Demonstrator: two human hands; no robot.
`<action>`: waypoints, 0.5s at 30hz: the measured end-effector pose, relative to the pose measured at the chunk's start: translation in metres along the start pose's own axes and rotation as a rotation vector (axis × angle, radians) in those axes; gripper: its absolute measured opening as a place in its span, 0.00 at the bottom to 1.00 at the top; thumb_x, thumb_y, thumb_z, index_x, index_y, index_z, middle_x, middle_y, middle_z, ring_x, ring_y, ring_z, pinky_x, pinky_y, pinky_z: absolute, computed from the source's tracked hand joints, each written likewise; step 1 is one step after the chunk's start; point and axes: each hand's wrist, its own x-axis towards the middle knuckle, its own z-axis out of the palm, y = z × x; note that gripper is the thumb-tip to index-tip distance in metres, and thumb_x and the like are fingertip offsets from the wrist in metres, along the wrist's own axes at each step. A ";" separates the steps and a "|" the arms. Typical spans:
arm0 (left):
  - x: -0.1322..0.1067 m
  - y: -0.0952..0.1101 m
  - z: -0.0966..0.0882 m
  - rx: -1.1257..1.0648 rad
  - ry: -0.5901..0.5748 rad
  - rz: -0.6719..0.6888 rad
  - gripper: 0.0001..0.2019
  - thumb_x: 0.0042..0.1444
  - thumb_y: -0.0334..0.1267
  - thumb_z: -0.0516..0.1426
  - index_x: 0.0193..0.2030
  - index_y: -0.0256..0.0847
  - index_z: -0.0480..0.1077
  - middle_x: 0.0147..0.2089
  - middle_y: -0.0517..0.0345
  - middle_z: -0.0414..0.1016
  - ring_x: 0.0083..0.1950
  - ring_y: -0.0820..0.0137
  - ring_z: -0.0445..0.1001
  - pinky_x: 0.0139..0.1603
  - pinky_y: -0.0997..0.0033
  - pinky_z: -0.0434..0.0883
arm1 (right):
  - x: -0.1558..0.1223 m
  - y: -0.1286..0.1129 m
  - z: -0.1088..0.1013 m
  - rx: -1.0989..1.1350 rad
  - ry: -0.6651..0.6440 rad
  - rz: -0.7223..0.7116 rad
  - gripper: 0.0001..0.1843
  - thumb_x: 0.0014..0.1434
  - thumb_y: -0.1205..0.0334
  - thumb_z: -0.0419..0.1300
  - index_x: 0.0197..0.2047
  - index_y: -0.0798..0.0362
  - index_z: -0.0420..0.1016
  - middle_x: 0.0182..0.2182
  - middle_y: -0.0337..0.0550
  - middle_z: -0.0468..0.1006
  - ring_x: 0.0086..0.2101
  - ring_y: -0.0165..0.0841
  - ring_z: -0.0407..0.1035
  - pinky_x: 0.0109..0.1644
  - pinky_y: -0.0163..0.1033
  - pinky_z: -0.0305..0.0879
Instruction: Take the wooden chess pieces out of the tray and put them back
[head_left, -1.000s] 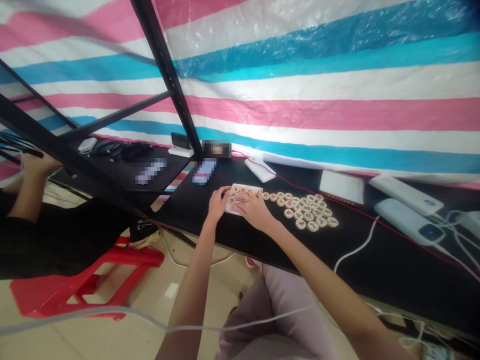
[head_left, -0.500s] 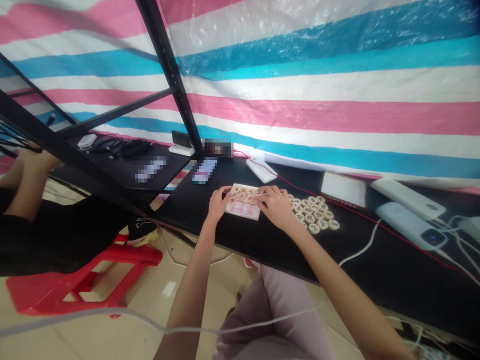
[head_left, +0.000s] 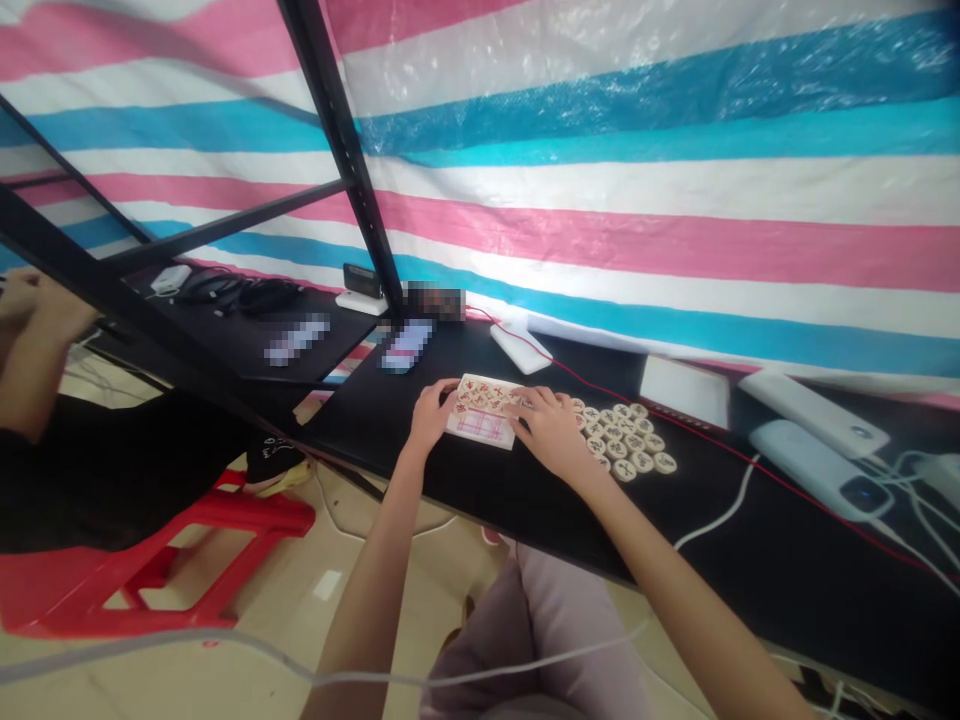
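Note:
A shallow white box (head_left: 480, 440) with a pink grid print lies on the black table, its back half filled with rows of red-marked xiangqi pieces (head_left: 487, 395). My left hand (head_left: 430, 418) is closed on the box's left edge. Over the right end of the rows, my right hand (head_left: 553, 432) has its fingers bent down on a piece, which they mostly hide. Just right of that hand, a cluster of loose round xiangqi pieces (head_left: 626, 440) lies flat on the table, mostly dark-marked.
A white slab-like device (head_left: 521, 347), a phone (head_left: 407, 345) and a white tray-like lid (head_left: 684, 390) lie toward the back. Power banks (head_left: 817, 468) with cables are at right. A red cable crosses behind the pieces. A black frame post (head_left: 352, 170) rises at left; another person (head_left: 45, 340) sits beyond.
The view has shifted slightly. My right fingers have shifted a little over the pieces in the box; my left hand stays at its edge. The other person's hands have moved left.

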 end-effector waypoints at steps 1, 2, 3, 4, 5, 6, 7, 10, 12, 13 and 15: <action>0.000 0.000 0.000 0.000 -0.002 -0.001 0.13 0.58 0.36 0.51 0.49 0.46 0.70 0.47 0.60 0.76 0.50 0.67 0.69 0.53 0.65 0.64 | 0.002 -0.001 0.001 -0.004 0.000 -0.004 0.15 0.64 0.58 0.50 0.49 0.45 0.75 0.52 0.44 0.71 0.48 0.39 0.60 0.47 0.46 0.50; 0.000 0.001 0.000 0.001 -0.004 -0.002 0.13 0.58 0.36 0.51 0.49 0.46 0.70 0.47 0.59 0.76 0.50 0.66 0.69 0.53 0.65 0.65 | 0.003 -0.003 0.002 -0.008 -0.004 -0.012 0.15 0.64 0.57 0.50 0.49 0.45 0.74 0.53 0.45 0.70 0.48 0.40 0.59 0.47 0.46 0.50; 0.000 0.002 -0.001 0.004 -0.003 -0.006 0.13 0.58 0.36 0.51 0.49 0.46 0.70 0.47 0.59 0.76 0.50 0.66 0.69 0.52 0.65 0.65 | 0.005 -0.004 0.004 -0.012 -0.011 -0.023 0.15 0.64 0.56 0.50 0.49 0.44 0.74 0.53 0.45 0.70 0.49 0.40 0.59 0.47 0.46 0.50; -0.001 0.002 -0.001 0.008 -0.001 -0.011 0.13 0.58 0.37 0.51 0.49 0.46 0.71 0.46 0.59 0.76 0.50 0.66 0.69 0.52 0.65 0.65 | 0.007 -0.004 0.006 -0.014 -0.021 -0.033 0.15 0.64 0.56 0.50 0.49 0.44 0.74 0.53 0.44 0.70 0.49 0.40 0.59 0.47 0.46 0.50; -0.001 0.003 -0.001 0.012 0.002 -0.016 0.13 0.58 0.37 0.51 0.49 0.46 0.71 0.46 0.59 0.76 0.50 0.66 0.69 0.52 0.65 0.65 | 0.008 -0.005 0.008 -0.014 -0.032 -0.040 0.15 0.63 0.56 0.51 0.49 0.44 0.74 0.53 0.44 0.70 0.49 0.40 0.59 0.47 0.46 0.50; -0.001 0.004 -0.002 0.015 0.004 -0.021 0.13 0.58 0.37 0.51 0.49 0.46 0.71 0.46 0.59 0.76 0.50 0.66 0.69 0.53 0.65 0.65 | 0.009 -0.005 0.010 -0.013 -0.042 -0.044 0.15 0.63 0.56 0.51 0.49 0.43 0.74 0.53 0.44 0.70 0.50 0.41 0.59 0.47 0.46 0.50; -0.001 0.004 -0.002 0.015 0.004 -0.021 0.13 0.58 0.37 0.51 0.49 0.46 0.71 0.46 0.59 0.76 0.50 0.66 0.69 0.53 0.65 0.65 | 0.009 -0.005 0.012 -0.012 -0.049 -0.045 0.15 0.63 0.56 0.51 0.50 0.43 0.74 0.53 0.44 0.70 0.50 0.41 0.58 0.47 0.46 0.50; -0.001 0.005 -0.002 0.005 0.001 -0.012 0.13 0.58 0.37 0.51 0.49 0.46 0.71 0.46 0.59 0.76 0.49 0.66 0.69 0.53 0.65 0.65 | 0.008 -0.004 0.013 -0.013 -0.046 -0.044 0.16 0.63 0.57 0.52 0.51 0.43 0.73 0.54 0.45 0.69 0.51 0.41 0.58 0.48 0.46 0.49; -0.001 0.004 -0.002 -0.005 0.000 -0.010 0.13 0.58 0.37 0.51 0.48 0.45 0.71 0.46 0.59 0.76 0.49 0.66 0.69 0.53 0.65 0.65 | 0.007 -0.003 0.012 -0.018 -0.029 -0.038 0.16 0.63 0.57 0.52 0.51 0.44 0.73 0.53 0.45 0.69 0.50 0.41 0.58 0.49 0.46 0.49; -0.001 0.004 -0.001 -0.007 0.001 -0.011 0.13 0.58 0.36 0.51 0.48 0.45 0.71 0.46 0.59 0.76 0.49 0.66 0.69 0.53 0.65 0.65 | 0.006 -0.002 0.011 -0.019 -0.018 -0.034 0.16 0.63 0.58 0.51 0.51 0.45 0.73 0.53 0.45 0.70 0.50 0.40 0.58 0.49 0.47 0.49; 0.000 0.002 -0.001 -0.008 0.001 -0.008 0.13 0.58 0.36 0.51 0.48 0.45 0.71 0.46 0.59 0.76 0.49 0.66 0.69 0.53 0.65 0.64 | 0.004 0.000 0.010 -0.011 0.001 -0.024 0.15 0.64 0.58 0.49 0.47 0.46 0.75 0.52 0.46 0.71 0.49 0.40 0.59 0.50 0.47 0.48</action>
